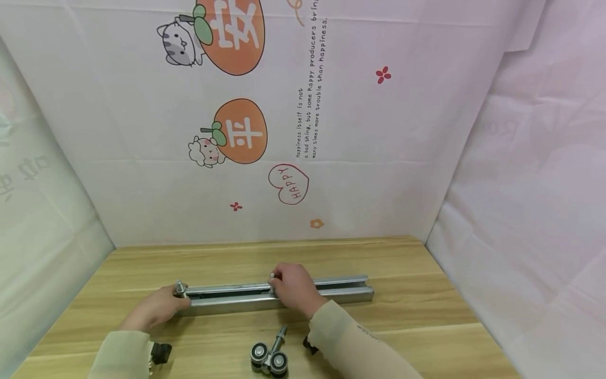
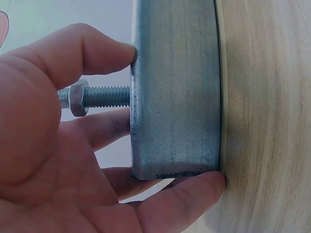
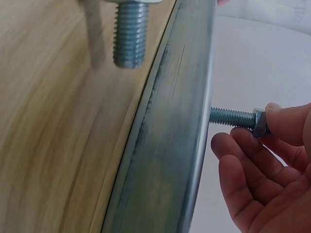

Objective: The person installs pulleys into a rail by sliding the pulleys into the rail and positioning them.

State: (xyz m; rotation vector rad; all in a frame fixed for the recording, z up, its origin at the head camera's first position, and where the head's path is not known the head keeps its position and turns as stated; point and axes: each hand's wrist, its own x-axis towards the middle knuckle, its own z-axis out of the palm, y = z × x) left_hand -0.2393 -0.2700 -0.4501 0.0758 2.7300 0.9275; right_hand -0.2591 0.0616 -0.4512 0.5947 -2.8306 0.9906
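A steel channel rail (image 1: pixel 232 305) lies across the table, its slot facing up. My left hand (image 1: pixel 160 306) grips the rail's left end, with fingertips on the rim and one finger at the end face. Beside that palm a threaded bolt (image 2: pixel 108 96) with a hex nut (image 2: pixel 78 98) stands up from the rail. My right hand (image 1: pixel 295 287) pinches the hex nut (image 3: pixel 260 122) of a second upright bolt (image 3: pixel 232 117), near the rail's middle, between thumb and fingers. The lower ends of both bolts are hidden inside the rail.
A wheeled roller hanger (image 1: pixel 269 359) with a threaded bolt lies on the wooden table (image 1: pixel 416 337) in front of the rail, between the forearms. Printed white cloth (image 1: pixel 360 158) hangs behind the table, with more cloth at both sides.
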